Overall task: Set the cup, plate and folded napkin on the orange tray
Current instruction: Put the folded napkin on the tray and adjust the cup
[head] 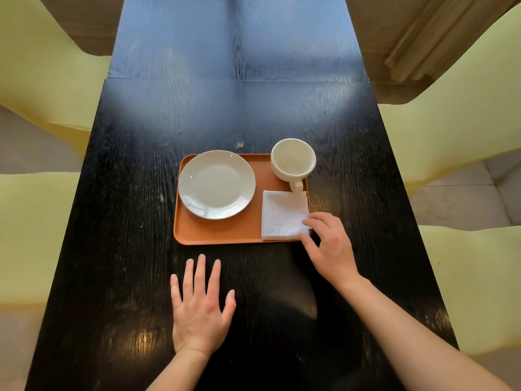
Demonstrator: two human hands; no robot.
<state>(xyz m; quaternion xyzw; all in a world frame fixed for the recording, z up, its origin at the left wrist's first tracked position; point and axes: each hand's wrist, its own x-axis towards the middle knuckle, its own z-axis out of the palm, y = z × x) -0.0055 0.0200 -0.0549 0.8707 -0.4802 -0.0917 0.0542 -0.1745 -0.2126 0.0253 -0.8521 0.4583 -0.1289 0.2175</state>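
Left hand (201,303) lies nearest, flat on the black table (118,249), fingers spread, holding nothing, well short of the tray. Right hand (328,244) sits just beyond, at the tray's near right corner: thumb and forefinger apart, tips touching the napkin's corner. Can't tell if it's pinching a layer or only resting there.

Orange tray (220,235) w/ all three items on it. Napkin (283,214) folded square in the near right part, its right edge at or over the tray rim. Plate (216,184) on the left, its far and left rim overlapping the tray's edge a bit. Cup (293,160) upright at the far right corner, handle pointing toward the napkin, body looks to crowd the far rim.

Risks, imo: if the right hand drags away w/ a finger on the cloth, the fold opens or the napkin slides off. A bump to the tray corner could shift the cup, which has little margin at the rim.
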